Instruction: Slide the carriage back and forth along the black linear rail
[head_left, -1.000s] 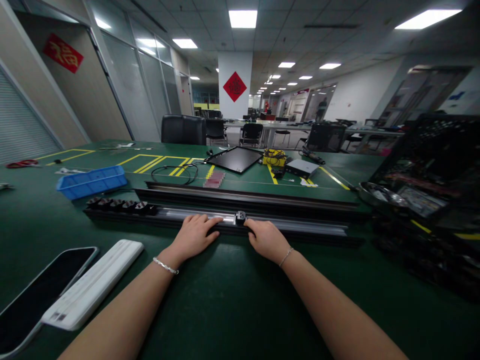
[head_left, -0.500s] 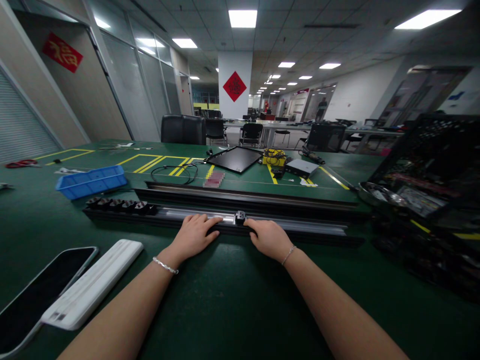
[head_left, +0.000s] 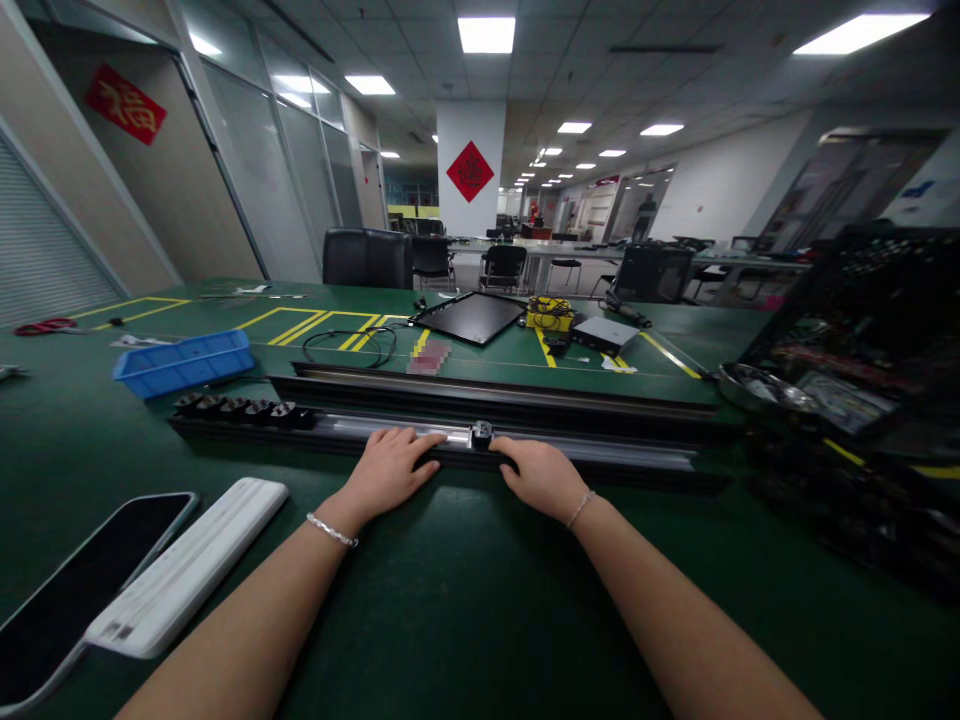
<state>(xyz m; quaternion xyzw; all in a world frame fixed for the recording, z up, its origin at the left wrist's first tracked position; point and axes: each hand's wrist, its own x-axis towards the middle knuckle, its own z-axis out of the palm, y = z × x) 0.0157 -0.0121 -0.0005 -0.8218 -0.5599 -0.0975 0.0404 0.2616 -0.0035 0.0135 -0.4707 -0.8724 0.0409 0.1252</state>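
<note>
A long black rail [head_left: 645,457] with a pale silver channel lies across the table in front of me. My left hand [head_left: 386,470] rests on it, fingers stretched over the channel and the thumb apart along the front edge. In the channel sits a small black block [head_left: 481,433] with a metallic top. The index finger of my right hand [head_left: 544,475] touches the block's right side, its thumb lower by the rail's front; the other fingers are curled and mostly hidden. Several similar black blocks [head_left: 234,409] stand in a row at the rail's left end.
Behind lies a second dark rail [head_left: 510,396]. A blue bin [head_left: 186,363] stands back left; a phone [head_left: 90,555] and a white power-bank-like block [head_left: 191,565] lie front left. A black panel [head_left: 471,318], yellow box [head_left: 549,314] and metal bowl [head_left: 765,388] are farther off.
Hands, rail and small block hold the same places. The whole view has shifted very slightly.
</note>
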